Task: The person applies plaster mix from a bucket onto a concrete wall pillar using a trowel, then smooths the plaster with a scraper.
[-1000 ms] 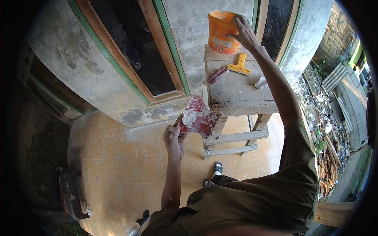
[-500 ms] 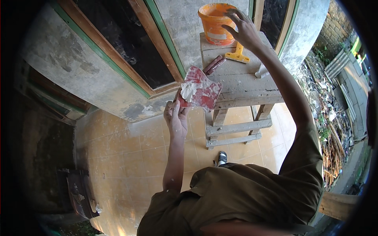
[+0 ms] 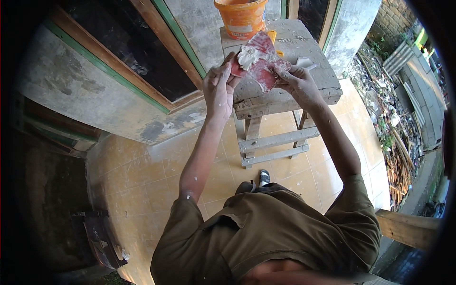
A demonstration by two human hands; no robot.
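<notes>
My left hand (image 3: 219, 83) grips the left edge of a red scraper plate (image 3: 267, 75) smeared with white paste, with a thick lump on its upper left. My right hand (image 3: 300, 88) pinches the right side of the same plate. The plate is raised over a weathered wooden trestle (image 3: 254, 102). Behind it an orange bucket (image 3: 239, 19) stands on the trestle top, and a yellow tool (image 3: 272, 36) is partly hidden by the plate. A small pale object (image 3: 306, 62) lies to the right on the boards.
A plastered wall (image 3: 114, 97) with wood-framed dark windows (image 3: 137, 52) runs along the left and back. Tan floor tiles (image 3: 180, 156) lie beneath, with my sandalled foot below the trestle. At the right, debris (image 3: 384, 123) borders the tiles. A timber rail (image 3: 406, 228) is low right.
My right hand has come down from beside the bucket onto the plate. My left hand and the plate have risen. The yellow tool is now mostly covered.
</notes>
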